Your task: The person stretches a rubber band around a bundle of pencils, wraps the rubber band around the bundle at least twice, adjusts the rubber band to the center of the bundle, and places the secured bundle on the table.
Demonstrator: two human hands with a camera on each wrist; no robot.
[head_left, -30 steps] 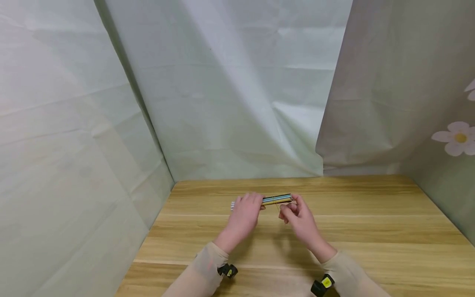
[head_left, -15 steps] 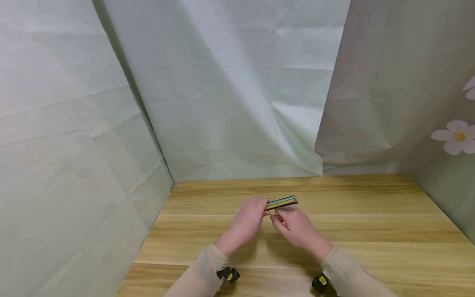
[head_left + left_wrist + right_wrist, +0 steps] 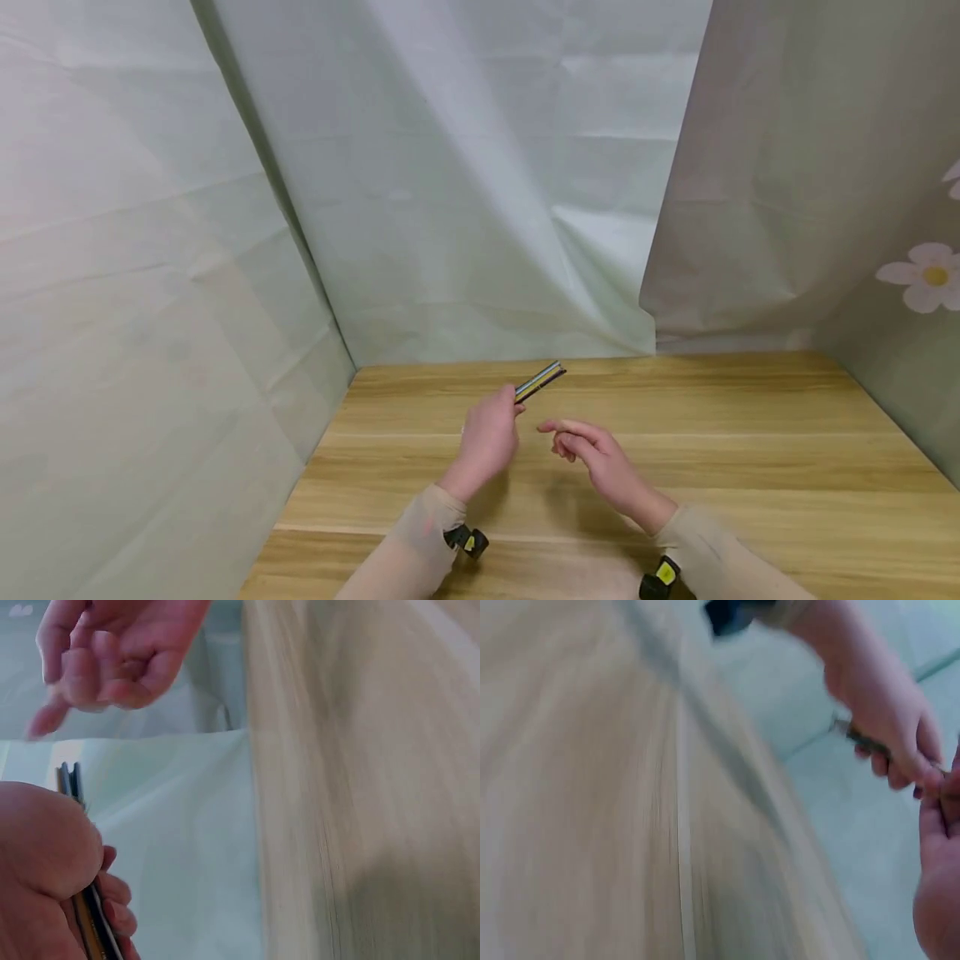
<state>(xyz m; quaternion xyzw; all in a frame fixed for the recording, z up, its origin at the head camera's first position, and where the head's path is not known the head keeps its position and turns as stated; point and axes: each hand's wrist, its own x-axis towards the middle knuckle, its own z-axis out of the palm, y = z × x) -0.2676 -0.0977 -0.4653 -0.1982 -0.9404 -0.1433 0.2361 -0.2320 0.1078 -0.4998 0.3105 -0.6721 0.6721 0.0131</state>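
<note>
My left hand (image 3: 489, 435) grips a bundle of slim, pencil-like sticks (image 3: 540, 382) in blue, white, yellow and black. The bundle tilts up to the right, its far end sticking out past the fingers. In the left wrist view several stick ends (image 3: 69, 780) show above the thumb, with a thin strand close by the hand; the middle of the bundle is hidden in the palm. To the right and a little nearer, my right hand (image 3: 600, 462) hovers over the table, index finger extended, the others loosely bent, and nothing visible in it.
Under both hands lies a wood-grain table (image 3: 750, 467). A pale curtain (image 3: 487, 208) hangs at its back edge, with further sheets along the left (image 3: 150, 317) and right sides. Each wrist wears a small black camera (image 3: 468, 542).
A second ago my right fingers pulled a thin band at the bundle, then worked beside it; now they are apart from it. The left hand has turned the bundle to a steeper upward tilt.
</note>
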